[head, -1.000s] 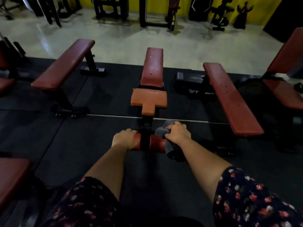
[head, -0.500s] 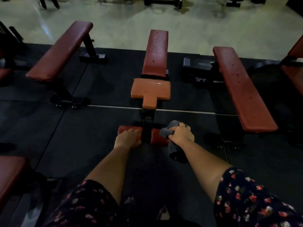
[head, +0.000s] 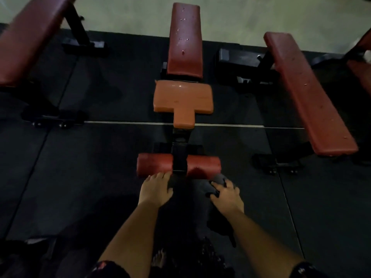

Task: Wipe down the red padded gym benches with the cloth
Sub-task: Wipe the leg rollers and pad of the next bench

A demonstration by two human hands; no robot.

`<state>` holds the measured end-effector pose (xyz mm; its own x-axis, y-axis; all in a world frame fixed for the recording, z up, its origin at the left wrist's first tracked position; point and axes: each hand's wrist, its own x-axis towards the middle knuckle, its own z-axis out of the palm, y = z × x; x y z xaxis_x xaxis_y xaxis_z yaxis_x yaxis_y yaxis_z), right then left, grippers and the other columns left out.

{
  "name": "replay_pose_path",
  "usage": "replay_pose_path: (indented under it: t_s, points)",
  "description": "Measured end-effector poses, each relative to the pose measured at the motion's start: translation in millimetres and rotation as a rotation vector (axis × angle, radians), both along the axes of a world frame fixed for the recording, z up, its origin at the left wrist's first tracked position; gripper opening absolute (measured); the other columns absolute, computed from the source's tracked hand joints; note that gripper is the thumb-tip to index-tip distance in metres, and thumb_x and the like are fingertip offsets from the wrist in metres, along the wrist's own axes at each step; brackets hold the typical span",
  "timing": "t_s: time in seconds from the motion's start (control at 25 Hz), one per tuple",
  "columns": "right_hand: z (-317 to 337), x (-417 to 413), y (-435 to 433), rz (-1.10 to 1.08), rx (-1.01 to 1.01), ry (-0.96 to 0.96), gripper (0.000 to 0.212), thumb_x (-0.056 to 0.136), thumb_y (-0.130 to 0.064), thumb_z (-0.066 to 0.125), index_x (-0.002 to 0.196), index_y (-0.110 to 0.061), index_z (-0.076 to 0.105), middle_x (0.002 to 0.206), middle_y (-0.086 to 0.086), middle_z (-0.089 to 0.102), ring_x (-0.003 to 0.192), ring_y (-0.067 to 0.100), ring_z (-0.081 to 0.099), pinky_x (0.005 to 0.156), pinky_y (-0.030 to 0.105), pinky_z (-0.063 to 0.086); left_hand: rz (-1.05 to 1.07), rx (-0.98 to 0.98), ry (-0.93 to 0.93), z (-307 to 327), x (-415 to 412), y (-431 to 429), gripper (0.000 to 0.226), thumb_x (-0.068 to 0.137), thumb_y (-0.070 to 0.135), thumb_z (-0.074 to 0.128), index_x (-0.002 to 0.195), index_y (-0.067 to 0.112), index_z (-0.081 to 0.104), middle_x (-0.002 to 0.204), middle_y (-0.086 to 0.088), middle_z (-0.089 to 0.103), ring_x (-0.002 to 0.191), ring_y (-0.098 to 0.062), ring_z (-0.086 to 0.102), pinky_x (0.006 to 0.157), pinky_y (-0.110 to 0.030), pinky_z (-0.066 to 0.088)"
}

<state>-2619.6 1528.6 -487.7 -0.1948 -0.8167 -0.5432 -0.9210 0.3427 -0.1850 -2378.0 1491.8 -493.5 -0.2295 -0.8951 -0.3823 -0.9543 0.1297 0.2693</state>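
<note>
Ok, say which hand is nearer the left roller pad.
Left. The left hand touches the left roller pad; the right hand grips the cloth below the right roller pad.

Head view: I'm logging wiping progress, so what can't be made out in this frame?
- Cloth: dark against the dark floor mat, partly under the right hand; outline unclear.
- Bench at top left: motion-blurred, cut off by the frame edges.
- Bench at far right: mostly cut off by the right edge.
- Left hand: whether its fingertips press the roller pad is unclear in the dim light.
</note>
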Motion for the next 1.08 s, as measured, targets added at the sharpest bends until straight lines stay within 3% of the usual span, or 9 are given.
replay_pose_path:
  t_s: [0.08, 0.28, 0.48, 0.52, 0.6, 0.68, 0.88, 0.96, 1.08]
  points:
    - [-36.6, 2.5, -12.3, 0.018, 0.008, 0.004, 0.054, 0.096, -0.042, 0.05, 0.147, -0.041, 0.035, 0.158, 0.0, 0.017, 0.141, 0.032, 0.016, 0.104, 0.046, 0.04, -0.019, -0.02, -0.034, -38.8, -0.3, -13.5, 0.065, 0.095, 0.039, 0.051, 0.152, 0.021, 0.028, 0.144, 0.0, 0.046, 0.135, -0.02, 0.041, 0.117, -0.038, 0.028]
    - [-139.4, 0.2, -57.2, 0.059, -0.109, 0.073, 0.046, 0.099, -0.041, 0.044, 0.145, -0.047, 0.037, 0.157, 0.0, 0.016, 0.139, 0.032, 0.018, 0.097, 0.043, 0.047, -0.113, -0.068, -0.134, -154.7, -18.9, -39.9, 0.054, 0.098, 0.035, 0.046, 0.148, 0.019, 0.035, 0.155, -0.002, 0.033, 0.146, -0.021, 0.025, 0.121, -0.038, 0.012]
    - [-257.2, 2.0, -152.6, 0.206, -0.34, 0.232, 0.05, 0.101, -0.033, 0.041, 0.146, -0.051, 0.028, 0.156, 0.006, 0.013, 0.132, 0.037, 0.024, 0.089, 0.045, 0.049, -0.223, -0.163, -0.315, -295.4, -45.0, -67.3, 0.072, 0.101, 0.037, 0.04, 0.157, 0.014, 0.003, 0.165, -0.007, -0.003, 0.152, -0.024, -0.005, 0.12, -0.044, -0.008]
    - [-282.2, 3.3, -162.8, 0.218, -0.365, 0.26, 0.051, 0.101, -0.03, 0.04, 0.146, -0.05, 0.028, 0.155, 0.007, 0.014, 0.131, 0.038, 0.025, 0.087, 0.044, 0.05, -0.203, -0.22, -0.305, -319.3, -47.6, -70.3, 0.072, 0.1, 0.037, 0.043, 0.157, 0.012, 0.008, 0.165, -0.009, 0.001, 0.152, -0.025, 0.0, 0.12, -0.045, -0.006]
    - [-319.1, 4.5, -169.6, 0.194, -0.392, 0.289, 0.05, 0.101, -0.027, 0.04, 0.145, -0.047, 0.034, 0.154, 0.008, 0.02, 0.129, 0.04, 0.028, 0.081, 0.042, 0.05, -0.1, -0.365, -0.175, -353.6, -51.2, -71.8, 0.066, 0.089, 0.037, 0.053, 0.147, 0.008, 0.042, 0.156, -0.013, 0.034, 0.146, -0.027, 0.03, 0.119, -0.044, 0.01]
    - [-346.7, 4.2, -167.9, 0.158, -0.488, 0.298, 0.046, 0.097, -0.03, 0.048, 0.141, -0.042, 0.046, 0.148, 0.01, 0.031, 0.123, 0.041, 0.035, 0.073, 0.042, 0.051, -0.051, -0.394, -0.102, -379.3, -54.4, -73.1, 0.065, 0.082, 0.04, 0.043, 0.136, 0.007, 0.058, 0.143, -0.013, 0.053, 0.135, -0.029, 0.048, 0.114, -0.047, 0.019]
    - [-371.0, 3.5, -169.0, 0.157, -0.707, 0.354, 0.042, 0.091, -0.035, 0.055, 0.133, -0.036, 0.057, 0.14, 0.012, 0.044, 0.11, 0.042, 0.044, 0.067, 0.043, 0.05, -0.005, -0.638, -0.159, -395.9, -47.6, -118.0, 0.064, 0.091, 0.042, 0.034, 0.141, 0.005, 0.049, 0.146, -0.013, 0.049, 0.141, -0.03, 0.039, 0.119, -0.049, 0.011]
    - [-372.0, 5.6, -167.6, 0.132, -0.72, 0.364, 0.042, 0.089, -0.037, 0.054, 0.131, -0.036, 0.058, 0.14, 0.011, 0.045, 0.111, 0.042, 0.044, 0.075, 0.048, 0.047, 0.048, -0.652, -0.203, -392.0, -44.0, -130.4, 0.06, 0.095, 0.041, 0.033, 0.142, 0.006, 0.049, 0.146, -0.011, 0.05, 0.144, -0.029, 0.033, 0.12, -0.048, 0.005]
    - [-368.2, 1.4, -166.3, 0.143, -0.728, 0.353, 0.043, 0.085, -0.045, 0.055, 0.128, -0.041, 0.057, 0.15, 0.01, 0.036, 0.129, 0.047, 0.033, 0.093, 0.063, 0.035, 0.113, -0.655, -0.231, -399.0, -46.8, -135.7, 0.055, 0.1, 0.037, 0.029, 0.143, 0.009, 0.047, 0.147, -0.008, 0.049, 0.147, -0.025, 0.026, 0.12, -0.047, -0.004]
